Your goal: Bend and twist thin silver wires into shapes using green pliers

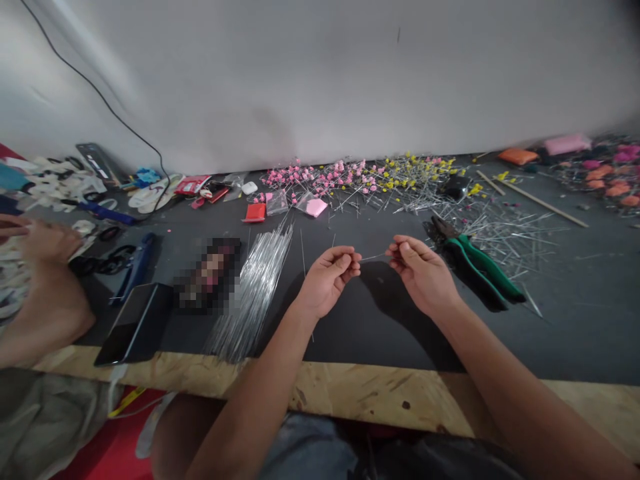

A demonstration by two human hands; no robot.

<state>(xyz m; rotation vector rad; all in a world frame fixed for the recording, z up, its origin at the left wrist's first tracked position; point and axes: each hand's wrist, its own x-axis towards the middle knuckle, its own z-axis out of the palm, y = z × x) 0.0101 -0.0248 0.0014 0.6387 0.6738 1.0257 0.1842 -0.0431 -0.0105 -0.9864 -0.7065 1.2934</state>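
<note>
A thin silvery wire point(373, 257) stretches between my two hands above the dark tabletop. My left hand point(327, 277) pinches one end, with its fingers curled in. The other end is pinched in my right hand point(420, 270). Left of my left hand lies a large bundle of straight wires point(260, 287), and a few single wires point(303, 253) lie loose beside it. Pliers with green and black handles point(475, 263) rest just right of my right hand, next to a scattered heap of cut wires point(510, 230).
Along the wall lie pink-tipped wires point(345, 175) and yellow-tipped wires point(400, 175). A wooden stick point(545, 203) and an orange packet point(518, 156) lie far right. On the left are a dark phone-like box point(135, 323), a blue stapler-like tool point(135, 267) and another person's arm point(45, 300).
</note>
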